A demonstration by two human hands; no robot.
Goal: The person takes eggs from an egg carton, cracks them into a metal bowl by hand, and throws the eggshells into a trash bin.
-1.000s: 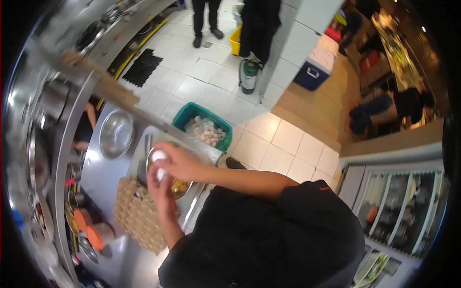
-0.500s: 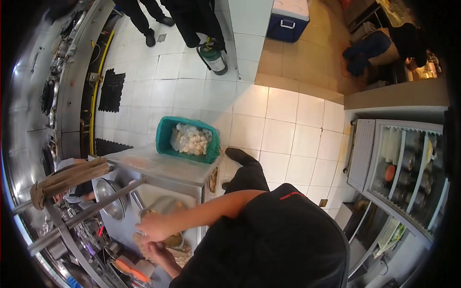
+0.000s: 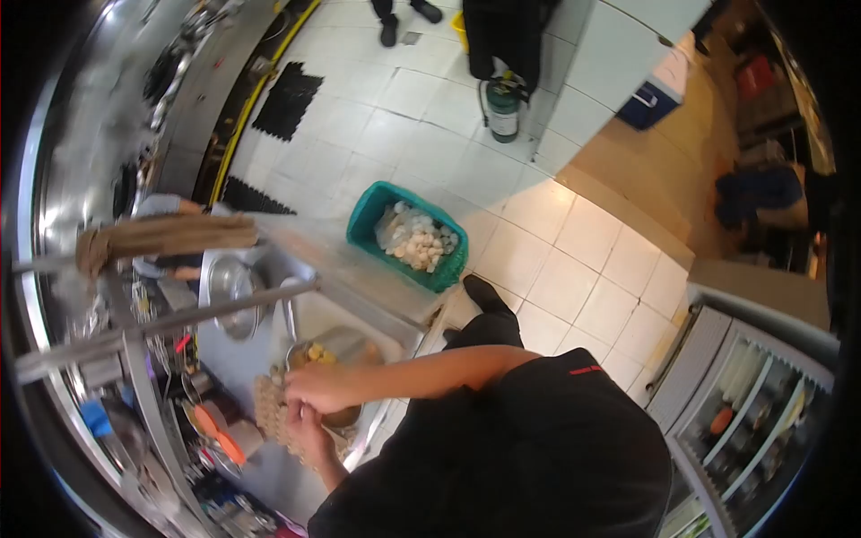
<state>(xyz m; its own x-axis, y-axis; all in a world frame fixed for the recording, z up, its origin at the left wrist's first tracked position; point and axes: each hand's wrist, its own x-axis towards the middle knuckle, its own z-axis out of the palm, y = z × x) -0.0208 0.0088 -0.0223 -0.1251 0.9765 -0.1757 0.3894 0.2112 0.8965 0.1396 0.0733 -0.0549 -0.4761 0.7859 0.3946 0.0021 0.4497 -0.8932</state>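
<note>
My right hand [image 3: 325, 387] reaches across a metal pan with yellow contents, likely egg yolks [image 3: 317, 353]. Its fingers are curled together; whatever they hold is hidden. Just below it, almost touching, is my left hand [image 3: 309, 434], fingers bent and closed near the edge of a cardboard egg tray [image 3: 272, 409]. I cannot make out what lies between its fingers. The pan sits on a white board or shallow tray [image 3: 316, 314], and a metal handle slants up from it. My right forearm hides part of the pan.
A teal bin [image 3: 361, 224] holding eggshells [image 3: 420, 244] stands beyond the counter. Metal bowls [image 3: 235, 291] sit near a rail with a brown cloth [image 3: 170, 240]. Orange-handled utensils [image 3: 220, 430] lie left. A fire extinguisher [image 3: 503, 112], a glass-door fridge [image 3: 753, 412] and other people are around.
The view has turned and shifted, so the bin and counter sit further right. More yellow contents and egg tray show. Both hands stay close together over the pan's edge.
</note>
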